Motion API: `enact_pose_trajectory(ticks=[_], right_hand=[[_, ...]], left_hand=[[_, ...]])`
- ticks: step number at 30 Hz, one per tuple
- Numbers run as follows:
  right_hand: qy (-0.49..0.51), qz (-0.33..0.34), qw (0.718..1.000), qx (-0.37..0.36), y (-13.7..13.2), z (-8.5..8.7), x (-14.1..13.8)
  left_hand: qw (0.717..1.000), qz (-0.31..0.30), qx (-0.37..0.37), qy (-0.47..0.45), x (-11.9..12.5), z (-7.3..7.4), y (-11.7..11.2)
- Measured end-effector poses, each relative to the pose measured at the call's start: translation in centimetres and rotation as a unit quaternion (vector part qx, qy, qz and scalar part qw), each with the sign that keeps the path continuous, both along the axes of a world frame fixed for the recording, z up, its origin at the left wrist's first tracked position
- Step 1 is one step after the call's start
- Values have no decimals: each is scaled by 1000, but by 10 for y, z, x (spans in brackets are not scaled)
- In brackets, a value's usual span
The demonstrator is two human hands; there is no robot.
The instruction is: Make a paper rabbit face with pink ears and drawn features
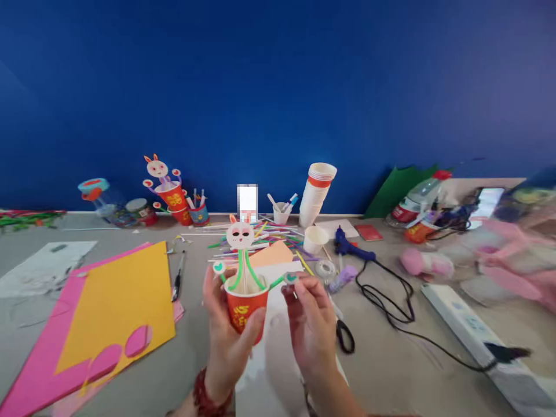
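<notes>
My left hand (228,327) is wrapped around a red paper cup (247,307) with yellow markings, held upright above the table. Out of the cup rises a stick topped by a white paper bunny head (240,236), flanked by green bent pipe cleaners. The left green arm ends in a small white disc (219,267) with a green heart. With thumb and fingertips, my right hand (310,313) pinches the disc (290,278) at the end of the right green arm; my fingers partly cover it. White paper (269,370) lies beneath both hands.
A blue glue gun (350,246) with a trailing black cord and a white power strip (469,324) lie to the right. Black-handled scissors (345,337) are near my right hand. Yellow card (125,307) lies left; stacked paper cups (317,194) stand at the back.
</notes>
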State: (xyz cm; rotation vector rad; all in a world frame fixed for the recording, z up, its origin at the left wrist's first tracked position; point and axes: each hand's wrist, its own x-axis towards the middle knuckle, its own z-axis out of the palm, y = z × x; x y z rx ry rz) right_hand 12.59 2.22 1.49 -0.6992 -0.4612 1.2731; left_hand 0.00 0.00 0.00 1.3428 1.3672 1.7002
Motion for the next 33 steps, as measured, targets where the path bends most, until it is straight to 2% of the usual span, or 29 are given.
enact_pose_trajectory(ticks=[6,12,22,33], right_hand=[[26,-14,999,-21,-2,7,-6],[49,-30,997,-47,-1,6,-10],[-9,-115,993,3,5,4,-19],[-2,-97,995,-13,7,1,-22]], left_hand=[[999,20,36,21,5,3,1],[997,33,62,41,7,4,2],[997,30,67,38,7,-3,3],[996,34,65,44,7,-5,3]])
